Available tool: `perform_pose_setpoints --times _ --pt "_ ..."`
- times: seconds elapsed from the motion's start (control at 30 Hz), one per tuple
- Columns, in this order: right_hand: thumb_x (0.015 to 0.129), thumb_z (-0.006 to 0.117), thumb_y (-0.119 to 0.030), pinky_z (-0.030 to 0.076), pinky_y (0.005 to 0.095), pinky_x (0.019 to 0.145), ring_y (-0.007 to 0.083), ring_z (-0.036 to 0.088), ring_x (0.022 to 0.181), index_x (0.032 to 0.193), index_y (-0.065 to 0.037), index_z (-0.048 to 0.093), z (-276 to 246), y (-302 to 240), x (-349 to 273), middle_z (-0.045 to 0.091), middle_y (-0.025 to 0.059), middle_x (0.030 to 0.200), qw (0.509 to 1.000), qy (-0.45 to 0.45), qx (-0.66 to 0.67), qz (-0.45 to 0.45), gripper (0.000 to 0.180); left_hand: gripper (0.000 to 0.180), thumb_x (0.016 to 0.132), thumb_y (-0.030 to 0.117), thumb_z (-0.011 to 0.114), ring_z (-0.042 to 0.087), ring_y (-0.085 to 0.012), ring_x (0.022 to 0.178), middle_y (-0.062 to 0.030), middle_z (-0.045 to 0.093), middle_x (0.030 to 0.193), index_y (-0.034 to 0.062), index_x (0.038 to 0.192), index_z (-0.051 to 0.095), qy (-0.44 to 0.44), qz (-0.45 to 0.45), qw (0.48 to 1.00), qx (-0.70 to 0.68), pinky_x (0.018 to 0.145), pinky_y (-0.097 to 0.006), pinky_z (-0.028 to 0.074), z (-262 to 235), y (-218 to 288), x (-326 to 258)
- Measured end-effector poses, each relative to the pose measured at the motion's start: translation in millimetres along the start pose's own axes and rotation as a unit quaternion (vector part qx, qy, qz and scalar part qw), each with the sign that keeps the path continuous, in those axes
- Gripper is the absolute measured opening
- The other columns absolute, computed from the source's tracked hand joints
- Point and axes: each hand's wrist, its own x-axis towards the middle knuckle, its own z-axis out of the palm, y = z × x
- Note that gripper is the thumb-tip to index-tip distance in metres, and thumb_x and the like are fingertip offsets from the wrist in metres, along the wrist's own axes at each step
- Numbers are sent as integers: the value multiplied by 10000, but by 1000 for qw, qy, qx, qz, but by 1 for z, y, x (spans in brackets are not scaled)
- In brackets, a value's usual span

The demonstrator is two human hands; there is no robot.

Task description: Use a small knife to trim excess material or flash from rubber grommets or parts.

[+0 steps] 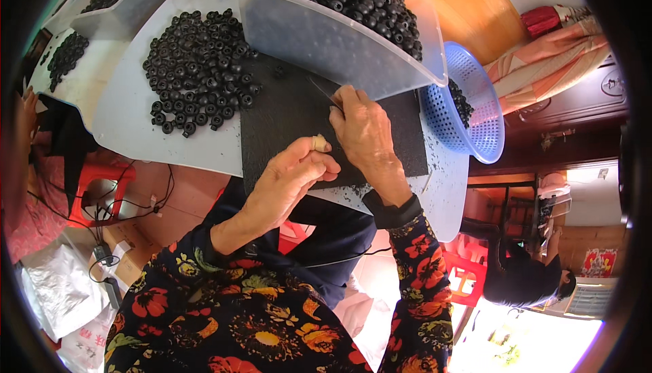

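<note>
My right hand [365, 132] is closed round a thin metal tool [322, 90], whose slim end points up and left over a black mat [278, 121]. Whether it is a blade or a pick cannot be made out. Close beside it, my left hand [285, 179] has its fingers curled together, with tan tape [319, 143] round one fingertip. What the left fingers hold, if anything, is hidden. To the left of the mat lies a spread pile of small black ring-shaped parts [197, 74]. A clear plastic bin [319, 30] heaped with similar parts stands behind my hands.
A blue perforated basket [485, 111] holding some black parts sits at the table's right edge. On the left are another bin [119, 16], a red stool [102, 186] and trailing cables [146, 203]. Another person [526, 274] is at the far right; a person's hand [28, 111] shows at the left.
</note>
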Motion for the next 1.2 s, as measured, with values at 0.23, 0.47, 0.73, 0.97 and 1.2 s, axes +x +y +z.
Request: perform_pose_setpoints --times 0.23,0.47,0.73,0.97,1.2 --pt "754 624 -41 464 349 551 241 580 597 849 -10 566 -31 -15 -50 572 122 705 970 46 218 94 116 225 940 112 493 586 -118 919 -64 609 984 29 1148 504 17 31 997 62 848 -280 487 4 -3 1" --pt "802 593 -11 467 337 551 248 583 615 934 -15 574 -28 -47 -97 573 127 802 929 116 325 135 133 190 936 53 470 575 -110 971 -33 593 1007 10 1110 535 -42 1 992 118 883 -276 465 5 1 5" --pt "839 519 47 487 358 593 311 602 675 1057 4 581 -17 -49 -118 559 158 814 914 212 330 104 230 209 916 13 505 611 -112 890 -40 616 993 4 1119 554 -22 19 985 172 809 -250 506 12 -9 2" --pt "900 491 4 482 291 616 156 595 698 1043 -13 561 -14 -53 -134 596 98 821 842 232 453 181 160 262 901 12 526 601 -113 916 -44 618 970 -31 1158 554 -31 -1 978 208 832 -259 494 16 -6 -5" --pt "942 564 -184 400 210 527 46 472 613 983 -3 556 -10 -55 -149 544 -14 755 665 173 665 294 186 243 872 -15 568 557 -69 840 -11 592 935 -33 1114 591 -44 48 964 259 783 -221 478 28 -11 -7"
